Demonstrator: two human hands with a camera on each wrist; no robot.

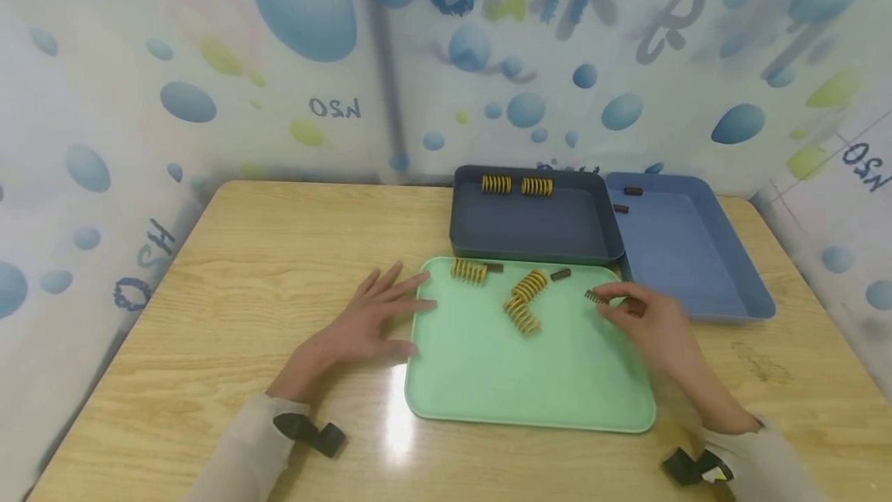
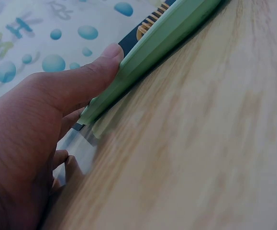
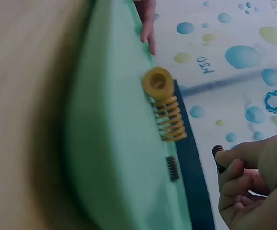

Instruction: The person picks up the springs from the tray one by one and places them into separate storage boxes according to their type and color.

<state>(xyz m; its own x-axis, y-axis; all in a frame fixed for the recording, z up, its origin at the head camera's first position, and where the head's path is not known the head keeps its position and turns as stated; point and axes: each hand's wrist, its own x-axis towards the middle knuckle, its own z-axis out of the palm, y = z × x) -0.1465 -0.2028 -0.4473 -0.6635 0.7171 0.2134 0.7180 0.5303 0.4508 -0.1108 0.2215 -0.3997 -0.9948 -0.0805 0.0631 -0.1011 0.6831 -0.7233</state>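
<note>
Your right hand (image 1: 644, 314) pinches a small dark spring (image 1: 595, 297) at the right edge of the green tray (image 1: 530, 401), lifted just above the tray's surface, while your left hand (image 1: 372, 320) lies flat with straight fingers on the wooden table (image 1: 209, 293), its thumb pressed to the tray's left rim to steady it. Three yellow springs (image 1: 526, 300) and two more dark ones remain on the tray (two yellow springs already sit in the dark bin (image 1: 536, 242), two dark ones in the blue bin (image 1: 704, 277) to its right). You appear to be mid-sort, with the pick-up just made. The next move probably calls for carrying this spring over the blue bin's near wall and letting go without tipping the tray.
</note>
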